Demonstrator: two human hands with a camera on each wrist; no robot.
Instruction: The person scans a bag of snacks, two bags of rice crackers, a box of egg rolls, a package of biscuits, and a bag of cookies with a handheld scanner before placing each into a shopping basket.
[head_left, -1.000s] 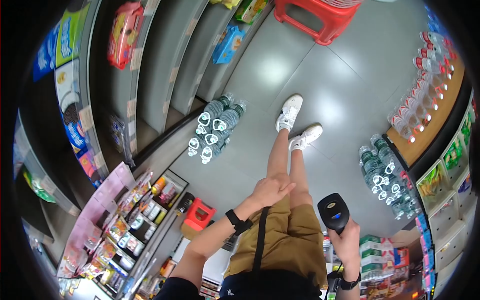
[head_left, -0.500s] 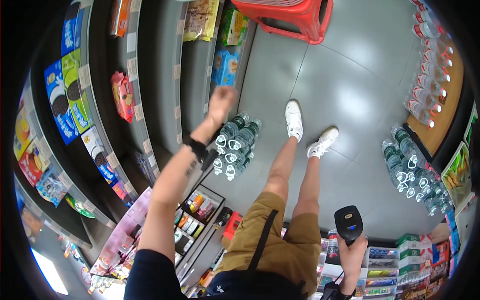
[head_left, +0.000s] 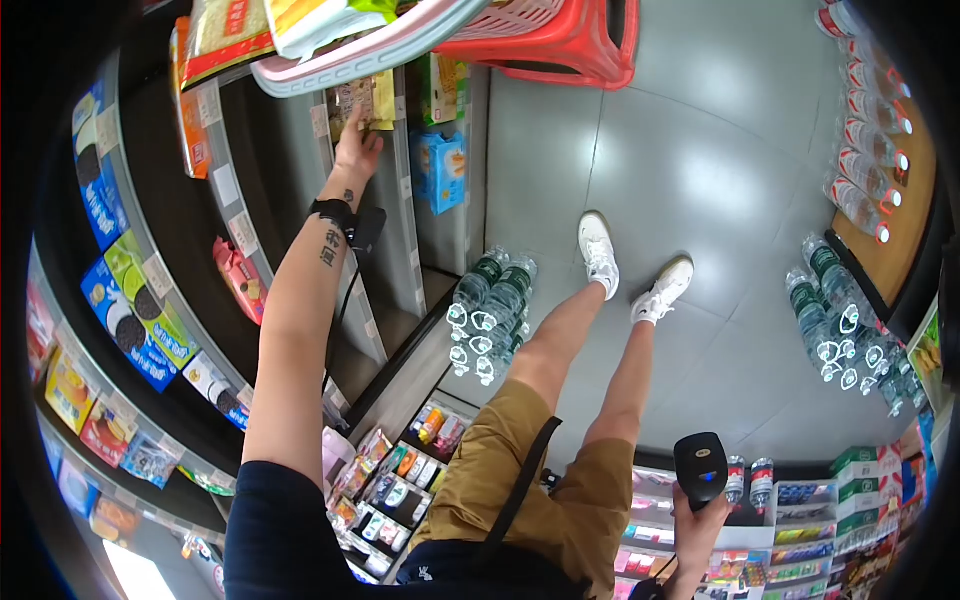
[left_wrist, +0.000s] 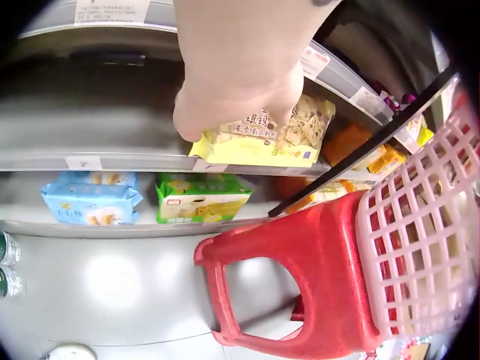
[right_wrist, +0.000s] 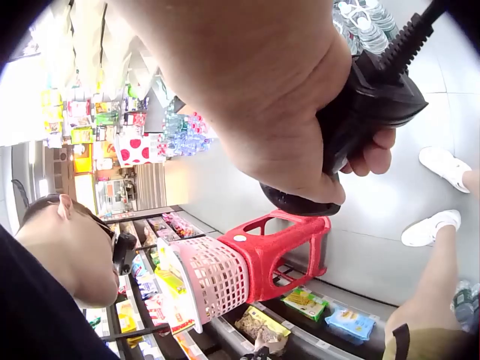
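My left hand (head_left: 357,150) reaches into a shelf at a yellow-edged snack bag (left_wrist: 262,139) with a clear, nut-coloured front. In the left wrist view the hand (left_wrist: 232,90) overlaps the bag's upper part and its fingertips are hidden, so I cannot tell whether they grip it. Low at my right side, my right hand (head_left: 697,530) holds a black barcode scanner (head_left: 700,465) by its handle, head pointing away from me. The right wrist view shows fingers wrapped round the scanner (right_wrist: 367,112), its cord (right_wrist: 420,34) running off at the top.
A pink basket (left_wrist: 416,232) of packets sits on a red stool (left_wrist: 315,262) beside the shelf. Blue (left_wrist: 94,199) and green (left_wrist: 202,196) packets lie one shelf lower. Bundled water bottles (head_left: 490,310) stand on the floor near my feet. Another person (right_wrist: 64,247) appears in the right wrist view.
My left hand has gone from near my lap, up and forward along the shelves, to the snack bag. The right hand keeps holding the scanner. The basket has come into view.
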